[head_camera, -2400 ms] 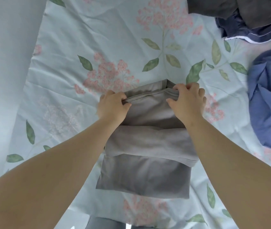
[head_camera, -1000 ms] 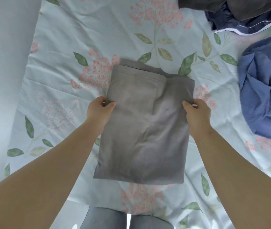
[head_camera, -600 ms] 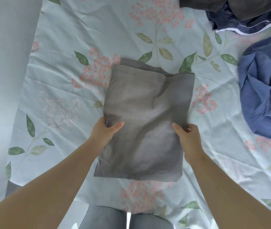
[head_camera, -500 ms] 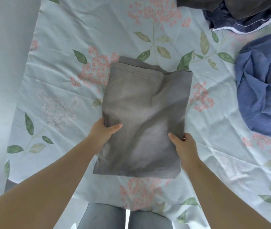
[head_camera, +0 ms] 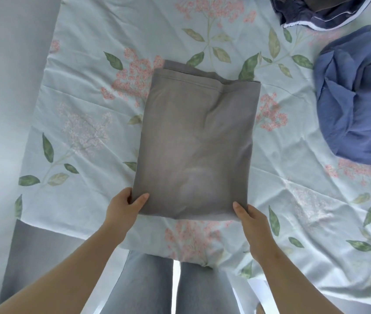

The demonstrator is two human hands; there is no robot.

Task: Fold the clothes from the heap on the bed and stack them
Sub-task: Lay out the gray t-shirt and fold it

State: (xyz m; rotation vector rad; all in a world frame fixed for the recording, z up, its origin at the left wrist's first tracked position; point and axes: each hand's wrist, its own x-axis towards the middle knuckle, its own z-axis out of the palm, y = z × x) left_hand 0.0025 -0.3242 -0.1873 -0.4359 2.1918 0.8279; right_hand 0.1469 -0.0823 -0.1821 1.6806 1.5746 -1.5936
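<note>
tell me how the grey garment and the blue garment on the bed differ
The grey garment is folded into a flat rectangle; the blue garment is a crumpled lump. The grey garment is pinched at its near corners by the left hand and right hand; nothing touches the blue garment. The grey garment lies mid-bed, the blue garment far to its right. Both are plain-coloured and rest on the floral sheet.
</note>
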